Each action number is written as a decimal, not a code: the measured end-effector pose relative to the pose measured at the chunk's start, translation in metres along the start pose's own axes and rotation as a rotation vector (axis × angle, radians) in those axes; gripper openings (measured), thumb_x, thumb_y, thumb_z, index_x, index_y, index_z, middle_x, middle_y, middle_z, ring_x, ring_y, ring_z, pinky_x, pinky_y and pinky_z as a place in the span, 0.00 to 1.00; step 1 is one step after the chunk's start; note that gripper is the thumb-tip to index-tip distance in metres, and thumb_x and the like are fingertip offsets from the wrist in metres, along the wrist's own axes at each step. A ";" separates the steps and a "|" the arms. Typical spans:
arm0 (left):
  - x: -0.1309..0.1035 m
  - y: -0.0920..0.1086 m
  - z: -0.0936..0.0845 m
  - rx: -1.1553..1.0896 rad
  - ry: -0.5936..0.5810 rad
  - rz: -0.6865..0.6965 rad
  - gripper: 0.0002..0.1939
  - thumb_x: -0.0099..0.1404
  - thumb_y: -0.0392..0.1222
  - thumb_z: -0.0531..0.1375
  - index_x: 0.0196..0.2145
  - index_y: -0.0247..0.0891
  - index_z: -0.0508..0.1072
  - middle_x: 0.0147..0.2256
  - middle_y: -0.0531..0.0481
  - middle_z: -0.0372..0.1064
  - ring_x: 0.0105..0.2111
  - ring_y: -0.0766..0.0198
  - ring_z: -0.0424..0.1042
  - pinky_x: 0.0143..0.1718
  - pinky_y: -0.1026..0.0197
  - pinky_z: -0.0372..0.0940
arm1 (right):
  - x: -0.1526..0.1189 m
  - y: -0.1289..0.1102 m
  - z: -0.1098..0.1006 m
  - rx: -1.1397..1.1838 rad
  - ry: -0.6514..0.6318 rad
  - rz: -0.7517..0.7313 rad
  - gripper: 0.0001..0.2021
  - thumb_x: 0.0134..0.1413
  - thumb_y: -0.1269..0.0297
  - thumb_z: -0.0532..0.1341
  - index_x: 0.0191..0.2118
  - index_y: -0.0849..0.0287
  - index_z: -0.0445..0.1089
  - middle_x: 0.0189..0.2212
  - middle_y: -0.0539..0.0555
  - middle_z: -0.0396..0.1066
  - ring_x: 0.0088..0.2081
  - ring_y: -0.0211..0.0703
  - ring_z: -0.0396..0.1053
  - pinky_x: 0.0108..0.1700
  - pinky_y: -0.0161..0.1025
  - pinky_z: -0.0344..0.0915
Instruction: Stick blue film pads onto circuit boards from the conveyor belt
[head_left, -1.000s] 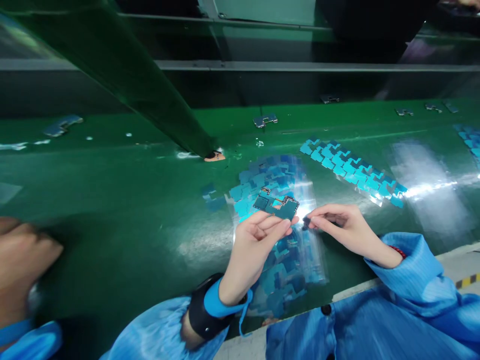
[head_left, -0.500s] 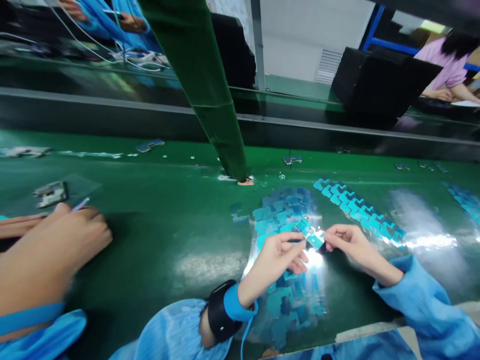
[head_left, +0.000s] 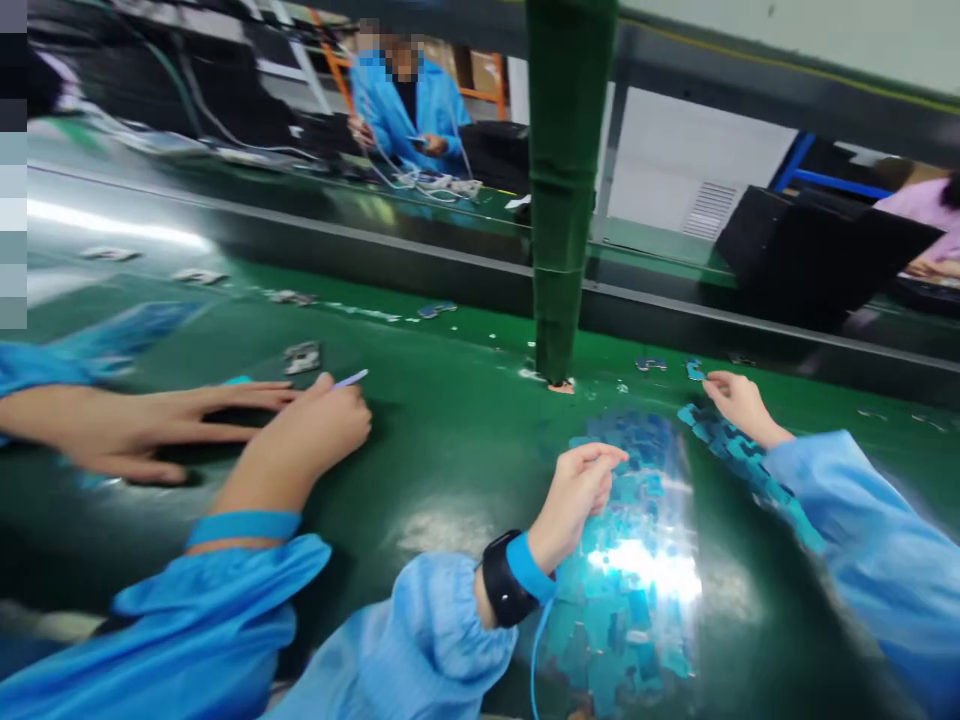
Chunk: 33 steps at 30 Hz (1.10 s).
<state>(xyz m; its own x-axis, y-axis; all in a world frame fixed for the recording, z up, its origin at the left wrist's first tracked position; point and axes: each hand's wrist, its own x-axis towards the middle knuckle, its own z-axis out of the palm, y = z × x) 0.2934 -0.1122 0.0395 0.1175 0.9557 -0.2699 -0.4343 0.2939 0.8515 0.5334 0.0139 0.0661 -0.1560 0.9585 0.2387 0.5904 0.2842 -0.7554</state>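
My right hand reaches to the far side of the green table. It pinches a small circuit board with a bright blue face at its fingertips. Closer in, my left hand hovers over a clear sheet covered with blue film pieces. Its thumb and fingers are pressed together, and whatever may be between them is too small to make out. A blue band and a black strap circle my left wrist. Under my right forearm runs a strip of overlapping blue film pieces.
A green-wrapped post rises at the table's back edge. Small boards lie along that edge. At left, a co-worker's hands work with a pen-like tool, near another board. Another person stands behind the partition.
The view has swung left. My right hand has carried the board from beside my left hand to the table's far side. My left hand has let go of it and closed its fingers.
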 end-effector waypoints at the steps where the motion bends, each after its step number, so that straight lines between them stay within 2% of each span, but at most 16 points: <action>1: 0.002 0.000 -0.001 -0.016 0.018 0.008 0.13 0.51 0.46 0.64 0.29 0.33 0.72 0.11 0.66 0.45 0.12 0.77 0.39 0.15 0.68 0.34 | -0.017 -0.002 0.006 -0.032 -0.020 -0.007 0.17 0.53 0.53 0.63 0.40 0.63 0.75 0.38 0.65 0.75 0.46 0.57 0.73 0.52 0.56 0.67; 3: 0.005 0.001 -0.003 -0.037 0.050 0.021 0.13 0.51 0.46 0.63 0.30 0.33 0.72 0.11 0.66 0.45 0.12 0.77 0.40 0.15 0.68 0.35 | -0.062 -0.009 0.018 -0.077 -0.144 -0.063 0.24 0.48 0.53 0.67 0.50 0.60 0.73 0.52 0.64 0.70 0.57 0.60 0.65 0.62 0.59 0.57; 5: 0.006 0.000 -0.004 -0.042 0.069 0.029 0.12 0.51 0.45 0.63 0.30 0.33 0.72 0.12 0.66 0.45 0.12 0.77 0.40 0.15 0.68 0.35 | -0.112 -0.017 0.031 -0.255 -0.420 -0.235 0.34 0.52 0.49 0.64 0.63 0.51 0.59 0.66 0.59 0.52 0.66 0.58 0.51 0.64 0.58 0.53; 7: 0.006 -0.001 -0.004 -0.029 0.074 0.030 0.13 0.51 0.46 0.63 0.30 0.34 0.71 0.12 0.66 0.45 0.12 0.77 0.40 0.15 0.67 0.35 | -0.152 -0.022 0.042 -0.368 -0.561 -0.345 0.40 0.52 0.46 0.63 0.67 0.47 0.47 0.67 0.58 0.45 0.67 0.60 0.46 0.62 0.61 0.54; 9: 0.006 -0.002 -0.004 -0.004 0.069 0.030 0.13 0.51 0.47 0.63 0.30 0.34 0.72 0.12 0.66 0.45 0.12 0.77 0.40 0.15 0.67 0.34 | -0.173 -0.018 0.051 -0.443 -0.549 -0.409 0.37 0.55 0.47 0.60 0.67 0.44 0.47 0.67 0.56 0.46 0.66 0.60 0.48 0.60 0.61 0.57; 12: 0.008 -0.005 -0.006 0.049 0.063 0.046 0.15 0.51 0.49 0.63 0.29 0.34 0.72 0.12 0.66 0.46 0.12 0.76 0.40 0.15 0.67 0.36 | -0.179 -0.003 0.058 -0.474 -0.436 -0.436 0.28 0.59 0.53 0.58 0.64 0.42 0.54 0.65 0.53 0.52 0.63 0.58 0.55 0.57 0.57 0.63; 14: 0.010 -0.007 -0.007 0.094 0.073 0.074 0.14 0.51 0.49 0.63 0.28 0.34 0.71 0.13 0.64 0.50 0.12 0.76 0.44 0.15 0.67 0.39 | -0.175 0.008 0.058 -0.438 -0.349 -0.416 0.24 0.60 0.55 0.57 0.62 0.42 0.60 0.63 0.52 0.56 0.62 0.56 0.58 0.57 0.54 0.64; 17: 0.013 -0.010 -0.010 0.183 0.084 0.114 0.15 0.53 0.51 0.62 0.25 0.35 0.70 0.15 0.58 0.58 0.15 0.72 0.55 0.17 0.67 0.49 | -0.173 0.017 0.055 -0.342 -0.234 -0.322 0.20 0.62 0.56 0.55 0.58 0.45 0.66 0.61 0.52 0.61 0.61 0.54 0.60 0.58 0.51 0.64; 20: 0.010 -0.014 -0.009 0.303 0.017 0.087 0.19 0.56 0.55 0.61 0.19 0.37 0.68 0.13 0.55 0.61 0.15 0.69 0.59 0.21 0.65 0.56 | -0.173 0.017 0.051 -0.264 -0.162 -0.223 0.18 0.63 0.56 0.54 0.56 0.49 0.68 0.58 0.53 0.65 0.60 0.52 0.62 0.58 0.51 0.64; 22: 0.004 -0.015 -0.006 0.377 -0.061 0.051 0.22 0.58 0.58 0.60 0.19 0.36 0.69 0.15 0.53 0.64 0.17 0.67 0.63 0.23 0.63 0.59 | -0.173 0.013 0.049 -0.240 -0.142 -0.198 0.18 0.63 0.56 0.53 0.56 0.50 0.67 0.58 0.54 0.66 0.60 0.52 0.63 0.58 0.52 0.64; 24: -0.003 -0.014 -0.002 0.427 -0.158 0.021 0.23 0.58 0.59 0.60 0.22 0.35 0.73 0.20 0.49 0.70 0.23 0.64 0.69 0.28 0.62 0.62 | -0.174 0.009 0.047 -0.244 -0.138 -0.221 0.19 0.63 0.57 0.54 0.58 0.50 0.66 0.58 0.54 0.66 0.59 0.52 0.64 0.58 0.51 0.65; 26: -0.011 -0.014 0.002 0.444 -0.277 -0.022 0.24 0.58 0.61 0.59 0.26 0.35 0.77 0.26 0.46 0.74 0.29 0.60 0.73 0.33 0.62 0.64 | -0.176 0.005 0.047 -0.271 -0.144 -0.288 0.20 0.62 0.58 0.55 0.59 0.48 0.64 0.60 0.54 0.64 0.60 0.53 0.63 0.57 0.50 0.67; 28: -0.015 -0.014 0.003 0.440 -0.385 -0.075 0.26 0.58 0.62 0.59 0.30 0.34 0.79 0.29 0.44 0.76 0.31 0.59 0.74 0.35 0.60 0.66 | -0.178 0.002 0.048 -0.308 -0.154 -0.376 0.23 0.61 0.59 0.56 0.61 0.47 0.61 0.62 0.54 0.59 0.62 0.54 0.60 0.56 0.50 0.68; 31: -0.018 -0.014 0.003 0.439 -0.467 -0.120 0.23 0.57 0.60 0.61 0.33 0.35 0.80 0.29 0.44 0.77 0.31 0.58 0.75 0.37 0.58 0.67 | -0.181 -0.001 0.050 -0.375 -0.174 -0.476 0.28 0.60 0.59 0.57 0.65 0.48 0.54 0.66 0.55 0.52 0.64 0.58 0.55 0.57 0.54 0.67; 33: -0.017 -0.013 0.003 0.441 -0.485 -0.122 0.21 0.57 0.57 0.62 0.33 0.35 0.81 0.30 0.44 0.77 0.32 0.58 0.75 0.39 0.58 0.67 | -0.181 -0.002 0.052 -0.420 -0.185 -0.511 0.30 0.60 0.58 0.58 0.66 0.47 0.51 0.66 0.56 0.51 0.64 0.60 0.55 0.56 0.57 0.67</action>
<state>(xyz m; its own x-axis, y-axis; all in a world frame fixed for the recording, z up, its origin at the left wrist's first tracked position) 0.2996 -0.1327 0.0343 0.5760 0.7842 -0.2308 0.0016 0.2813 0.9596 0.5195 -0.1590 -0.0073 -0.6075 0.7050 0.3659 0.6576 0.7048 -0.2661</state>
